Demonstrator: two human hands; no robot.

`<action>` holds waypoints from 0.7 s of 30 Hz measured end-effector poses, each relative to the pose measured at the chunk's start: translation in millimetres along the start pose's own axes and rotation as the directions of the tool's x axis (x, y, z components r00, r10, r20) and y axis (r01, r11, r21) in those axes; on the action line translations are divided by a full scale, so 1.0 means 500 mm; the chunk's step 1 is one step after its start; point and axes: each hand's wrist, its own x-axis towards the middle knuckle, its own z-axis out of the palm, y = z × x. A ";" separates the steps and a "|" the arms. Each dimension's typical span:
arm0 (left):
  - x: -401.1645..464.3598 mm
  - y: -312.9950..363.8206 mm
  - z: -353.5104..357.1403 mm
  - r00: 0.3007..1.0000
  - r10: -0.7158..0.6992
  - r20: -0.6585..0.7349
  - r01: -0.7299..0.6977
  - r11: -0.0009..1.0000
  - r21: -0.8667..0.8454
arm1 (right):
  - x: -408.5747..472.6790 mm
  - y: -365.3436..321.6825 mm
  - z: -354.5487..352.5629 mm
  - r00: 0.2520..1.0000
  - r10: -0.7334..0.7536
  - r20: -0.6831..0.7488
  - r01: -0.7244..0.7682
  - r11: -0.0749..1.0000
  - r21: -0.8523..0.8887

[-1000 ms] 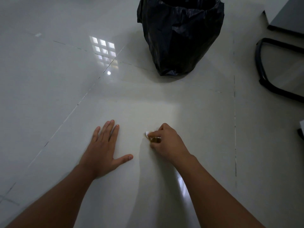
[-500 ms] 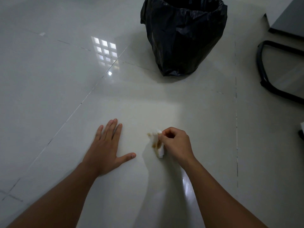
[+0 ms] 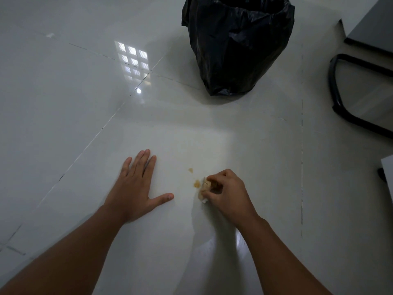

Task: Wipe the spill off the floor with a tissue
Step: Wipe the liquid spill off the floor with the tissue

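My right hand [image 3: 228, 195] is closed around a crumpled white tissue [image 3: 204, 189], stained brown, and presses it on the glossy pale tiled floor [image 3: 63, 92]. Just left of the tissue lie small brown spots of the spill [image 3: 196, 183], with another small spot a little farther up and to the left. My left hand [image 3: 136, 186] rests flat on the floor, palm down and fingers spread, a hand's width to the left of the spill, holding nothing.
A bin lined with a black plastic bag [image 3: 238, 43] stands on the floor straight ahead. A black tubular chair base [image 3: 338, 99] and a grey furniture corner [image 3: 374, 30] are at the right. A pale object [image 3: 388, 173] shows at the right edge.
My right hand has drawn the tissue to the right and toward me, uncovering brown spots of spill on the tile. My left hand stays planted in the same spot.
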 end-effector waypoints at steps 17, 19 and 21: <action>-0.003 -0.004 0.000 1.000 0.008 0.019 -0.007 0.999 -0.039 | 0.148 -0.072 0.038 0.967 0.149 -0.205 -0.139 0.988 0.062; -0.003 -0.004 -0.001 1.000 0.011 0.020 -0.010 0.999 -0.031 | 0.150 -0.082 0.043 0.984 0.099 -0.147 -0.100 0.995 0.002; -0.003 -0.002 -0.002 1.000 0.014 0.020 -0.013 0.999 -0.029 | 0.129 -0.084 0.042 0.995 0.050 -0.087 -0.055 0.997 -0.055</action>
